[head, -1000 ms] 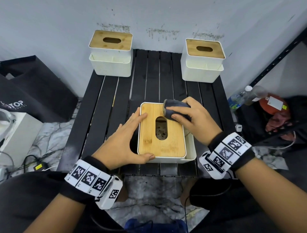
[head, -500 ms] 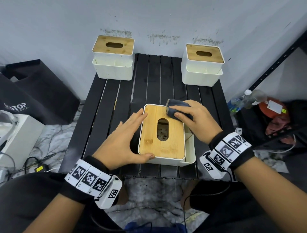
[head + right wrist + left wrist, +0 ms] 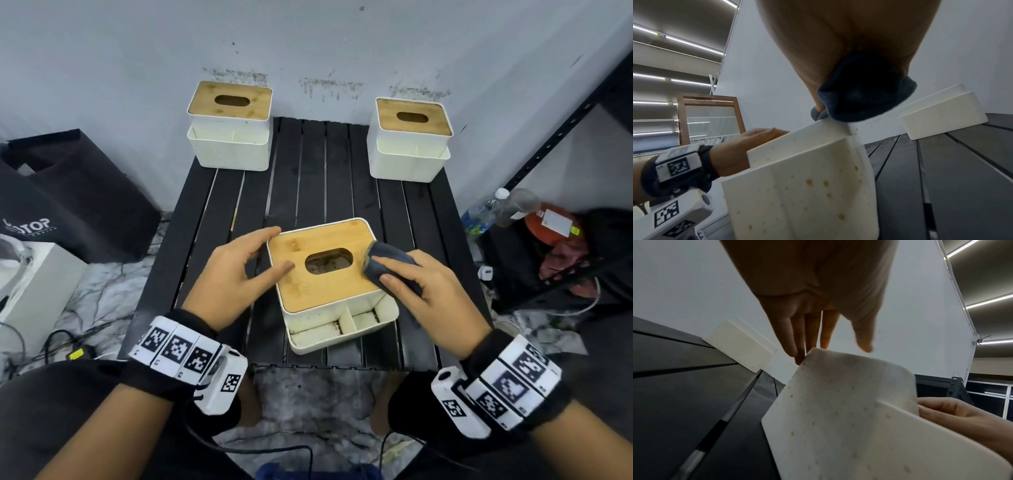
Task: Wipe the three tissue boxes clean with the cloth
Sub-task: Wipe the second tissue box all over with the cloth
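Near tissue box [image 3: 329, 274] at front centre of bench [image 3: 308, 192], now turned so its side trays face front; left hand [image 3: 236, 274] fingers spread, steadying its left edge; right hand [image 3: 428, 294] fingers pinching grey cloth [image 3: 387, 267] on bamboo lid [image 3: 308, 287]'s right end; lid wipe underway, spotted walls unwiped.

**My two hands, reaching forward**

My left hand [image 3: 236, 270] stretches ahead of me with its fingers [image 3: 797, 337] straight and close together, tips touching the far left corner of the tissue box [image 3: 329, 274], thumb laid out flat on the wooden lid toward my right hand. My right hand [image 3: 424, 294] sits across from it, palm down, fingers curled round the dark cloth [image 3: 387, 267] and pressing it onto the lid's right edge, the thumb pinching from the near side. Both wrists wear black bands with white marker blocks, and both forearms angle inward toward each other
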